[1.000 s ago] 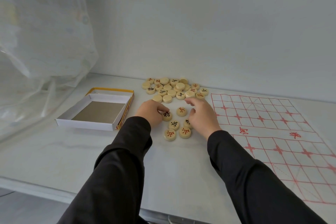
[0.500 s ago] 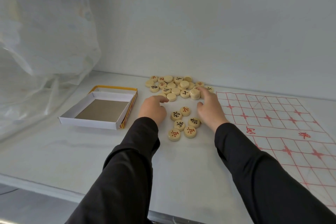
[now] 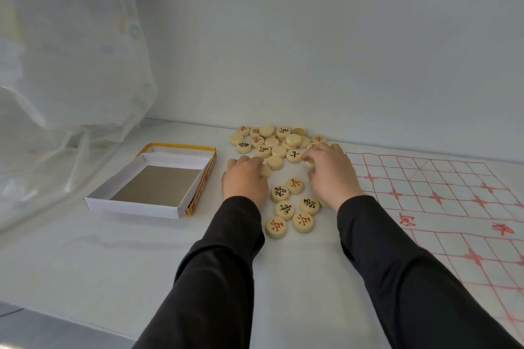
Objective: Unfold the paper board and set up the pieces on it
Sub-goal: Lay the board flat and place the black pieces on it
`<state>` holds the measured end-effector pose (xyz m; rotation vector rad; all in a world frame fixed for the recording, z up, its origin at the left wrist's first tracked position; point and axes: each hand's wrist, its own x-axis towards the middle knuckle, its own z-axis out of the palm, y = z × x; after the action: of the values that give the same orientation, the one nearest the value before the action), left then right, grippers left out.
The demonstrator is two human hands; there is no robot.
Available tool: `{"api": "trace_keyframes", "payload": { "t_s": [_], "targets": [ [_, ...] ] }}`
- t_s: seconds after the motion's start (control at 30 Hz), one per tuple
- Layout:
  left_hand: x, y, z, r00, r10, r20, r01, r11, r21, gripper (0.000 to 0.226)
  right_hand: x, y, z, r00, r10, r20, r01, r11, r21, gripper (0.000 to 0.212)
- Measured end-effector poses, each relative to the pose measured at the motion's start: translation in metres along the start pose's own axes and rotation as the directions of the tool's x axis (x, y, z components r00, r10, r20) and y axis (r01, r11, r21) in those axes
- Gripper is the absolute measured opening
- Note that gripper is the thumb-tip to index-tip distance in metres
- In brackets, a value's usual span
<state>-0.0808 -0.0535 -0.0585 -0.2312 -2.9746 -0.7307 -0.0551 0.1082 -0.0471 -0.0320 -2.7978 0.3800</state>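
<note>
A pile of round wooden chess pieces [image 3: 279, 142] lies near the back wall, some face up with red or black characters, some blank side up. Several sorted pieces [image 3: 292, 207] lie face up nearer me, between my wrists. My left hand [image 3: 245, 180] is curled at the pile's near left edge, its fingers round a blank piece [image 3: 265, 170]. My right hand [image 3: 330, 174] reaches into the pile's right side, its fingers pinching a piece [image 3: 309, 164] that is mostly hidden. The paper board [image 3: 442, 201], white with a red grid, lies unfolded flat on the right.
An open white box tray [image 3: 147, 181] sits in its yellow lid on the left. A sheer curtain [image 3: 65, 65] hangs over the far left of the white tabletop [image 3: 113, 249]. A grey wall stands close behind the pile.
Both hands have moved forward from the sorted pieces up to the pile. The left hand now grips a blank piece, and the right hand's fingers have closed on a piece at the pile's right.
</note>
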Motion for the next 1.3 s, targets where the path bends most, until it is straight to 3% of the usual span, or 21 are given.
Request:
{"api": "trace_keyframes", "payload": {
  "t_s": [0.2,0.37,0.47,0.6,0.7,0.83,0.9,1.0,1.1,1.3],
  "targets": [
    [-0.003,-0.006,-0.005,1.0,0.003,0.008,-0.003,0.999,0.047,0.035,-0.002,-0.001,-0.006,0.999,0.005,0.041,-0.006,1.0,0.03,0.029],
    [-0.006,-0.005,-0.013,0.999,-0.009,0.04,0.007,0.998,0.058,0.032,-0.001,0.0,-0.021,0.984,0.172,0.04,-0.176,0.956,0.234,0.024],
    [-0.006,-0.006,-0.016,0.994,-0.062,0.087,0.066,0.997,-0.039,0.028,0.002,0.003,-0.028,0.961,0.211,0.177,-0.257,0.916,0.309,0.017],
    [-0.007,-0.006,-0.019,0.988,-0.082,0.131,0.102,0.984,-0.149,0.026,-0.003,0.003,-0.025,0.927,0.215,0.309,-0.293,0.926,0.236,0.014],
    [-0.006,-0.007,-0.017,0.988,-0.073,0.14,0.094,0.984,-0.151,0.021,0.0,0.003,-0.025,0.941,0.23,0.246,-0.297,0.911,0.284,0.011],
    [-0.005,-0.007,-0.016,0.988,-0.08,0.133,0.109,0.968,-0.226,0.018,0.003,0.008,-0.03,0.952,0.305,0.039,-0.293,0.861,0.416,0.022],
    [-0.005,-0.008,-0.016,0.99,-0.102,0.102,0.129,0.941,-0.312,0.017,0.001,0.012,-0.032,0.949,0.314,-0.005,-0.285,0.868,0.407,0.03],
    [-0.004,-0.008,-0.013,0.986,-0.156,0.059,0.166,0.897,-0.409,0.022,-0.001,0.012,-0.03,0.968,0.244,0.065,-0.251,0.905,0.343,0.041],
    [-0.002,-0.004,-0.01,0.988,-0.145,0.051,0.154,0.911,-0.383,0.031,0.0,0.006,-0.019,0.968,0.181,0.173,-0.225,0.932,0.285,0.038],
    [0.009,0.013,-0.005,0.996,0.003,0.094,0.018,0.974,-0.226,0.045,0.001,0.003,-0.008,0.936,0.23,0.265,-0.278,0.947,0.159,0.039]
  ]
}}
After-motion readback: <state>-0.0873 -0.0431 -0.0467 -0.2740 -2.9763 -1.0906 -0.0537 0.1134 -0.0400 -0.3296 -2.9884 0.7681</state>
